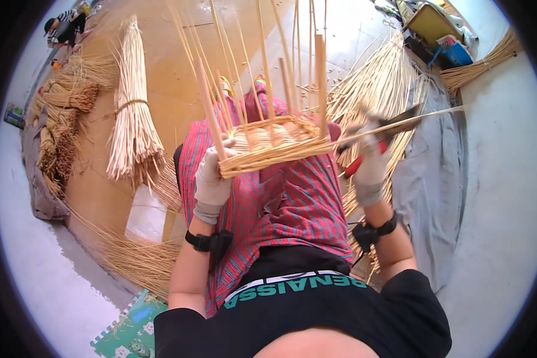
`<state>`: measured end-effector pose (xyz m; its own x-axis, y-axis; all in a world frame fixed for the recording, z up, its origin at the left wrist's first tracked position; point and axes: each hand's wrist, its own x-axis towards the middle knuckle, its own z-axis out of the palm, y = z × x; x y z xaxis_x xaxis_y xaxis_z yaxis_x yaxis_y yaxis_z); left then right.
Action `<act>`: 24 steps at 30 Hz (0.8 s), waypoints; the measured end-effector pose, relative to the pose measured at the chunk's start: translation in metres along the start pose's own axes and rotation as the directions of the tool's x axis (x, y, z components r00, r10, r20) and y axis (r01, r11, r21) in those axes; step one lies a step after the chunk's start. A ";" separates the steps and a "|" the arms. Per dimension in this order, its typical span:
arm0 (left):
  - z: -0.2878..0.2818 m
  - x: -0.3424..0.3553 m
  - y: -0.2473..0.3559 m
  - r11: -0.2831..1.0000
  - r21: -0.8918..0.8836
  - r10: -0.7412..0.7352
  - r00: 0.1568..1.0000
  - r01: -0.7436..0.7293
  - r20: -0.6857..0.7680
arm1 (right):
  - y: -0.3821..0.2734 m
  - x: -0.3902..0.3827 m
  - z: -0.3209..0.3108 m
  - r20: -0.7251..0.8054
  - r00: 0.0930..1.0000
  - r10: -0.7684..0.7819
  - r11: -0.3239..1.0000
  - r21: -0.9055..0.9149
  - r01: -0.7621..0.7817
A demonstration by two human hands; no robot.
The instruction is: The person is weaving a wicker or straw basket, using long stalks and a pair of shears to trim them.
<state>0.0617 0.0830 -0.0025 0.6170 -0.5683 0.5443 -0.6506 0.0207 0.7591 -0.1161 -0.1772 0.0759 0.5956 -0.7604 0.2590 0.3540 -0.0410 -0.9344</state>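
A small rectangular wicker basket (274,146) is held over my lap, with a woven base and low woven sides. Wooden posts (320,83) stand at its corners, and long thin upright canes rise between them. My left hand (213,179), in a white glove, grips the basket's near left corner beside a post. Right of the basket, my gloved right hand (371,170) is closed around a red-handled tool (353,167) with a dark blade; motion blurs it, so its exact kind is unclear. A long pale cane (426,118) runs from the basket's right corner past this hand.
A tied bundle of pale canes (134,113) lies at left, with darker bundles (65,128) beyond it. Loose canes (376,77) spread at right next to a grey cloth (429,179). A yellow container (432,30) and blue one (456,52) sit far right. Another person (65,28) is far left.
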 end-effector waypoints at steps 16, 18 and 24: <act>0.010 -0.010 0.060 0.780 0.621 -0.133 0.990 0.078 0.043 | 0.017 -0.084 -0.072 0.507 0.809 0.297 0.218 -0.861 0.459; 0.032 0.002 0.073 0.781 0.583 -0.031 0.919 -0.224 0.394 | 0.011 -0.078 -0.065 0.466 0.815 0.344 0.175 -0.885 0.432; 0.080 0.010 0.065 0.716 0.588 0.028 0.856 -0.377 0.515 | 0.023 -0.085 -0.066 0.119 0.896 0.428 0.250 -0.968 0.009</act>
<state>-0.0104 0.0130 0.0238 0.2821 -0.9102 0.3033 -0.9586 -0.2543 0.1285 -0.2065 -0.1564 0.0160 0.7709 -0.6216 -0.1391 -0.6044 -0.6448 -0.4679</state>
